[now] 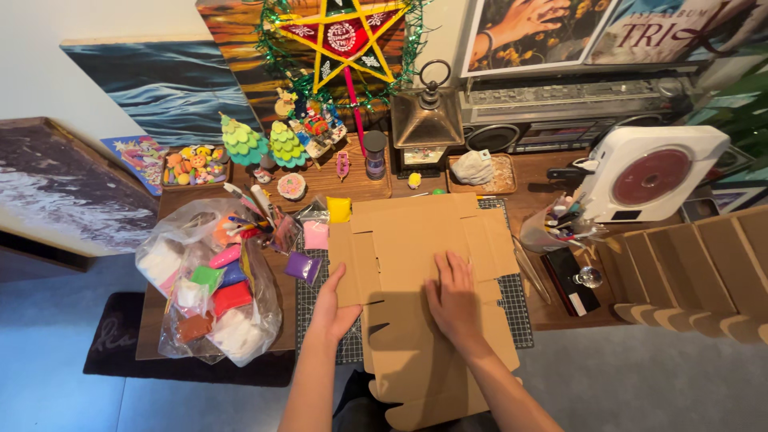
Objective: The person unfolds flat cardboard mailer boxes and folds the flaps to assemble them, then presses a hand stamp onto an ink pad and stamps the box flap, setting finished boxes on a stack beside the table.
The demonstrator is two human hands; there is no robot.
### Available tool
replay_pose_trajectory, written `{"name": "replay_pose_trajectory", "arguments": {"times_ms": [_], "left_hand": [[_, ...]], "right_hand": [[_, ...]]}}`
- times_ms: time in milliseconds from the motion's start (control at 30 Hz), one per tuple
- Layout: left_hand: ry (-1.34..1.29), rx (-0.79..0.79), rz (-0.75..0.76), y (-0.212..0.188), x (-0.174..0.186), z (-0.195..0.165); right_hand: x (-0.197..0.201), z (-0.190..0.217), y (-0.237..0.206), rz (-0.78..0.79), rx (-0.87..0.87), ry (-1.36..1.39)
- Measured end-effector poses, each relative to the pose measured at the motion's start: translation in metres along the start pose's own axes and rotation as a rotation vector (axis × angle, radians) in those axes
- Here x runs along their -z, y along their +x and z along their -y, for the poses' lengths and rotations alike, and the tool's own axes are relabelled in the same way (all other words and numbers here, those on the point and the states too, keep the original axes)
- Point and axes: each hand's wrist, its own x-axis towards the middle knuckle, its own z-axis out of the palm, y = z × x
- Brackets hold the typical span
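light: bright, even | shadows: soft | focus: sharp | edges: wide-angle bending

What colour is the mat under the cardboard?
Dark, almost black, with a pale grid: the mat under the cardboard, seen in the head view.

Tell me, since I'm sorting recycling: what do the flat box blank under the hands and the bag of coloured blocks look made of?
Box blank: looks like brown corrugated cardboard, matte, with die-cut flaps and crease lines. The left hand is at its edge; the right hand presses flat on it.
Bag: seemingly thin clear plastic film, glossy and crinkled, contents showing through.
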Motion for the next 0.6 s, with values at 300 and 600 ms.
{"name": "replay_pose_trajectory", "arguments": {"times_ms": [300, 600], "left_hand": [[-0.021, 0.108, 0.114, -0.015, -0.006, -0.005], [0.347, -0.188, -0.059, -0.004, 0.009, 0.001]], "right_hand": [[-0.006, 0.003, -0.005, -0.039, -0.019, 0.066], [0.022, -0.021, -0.005, -0.035, -0.198, -0.327]]}}
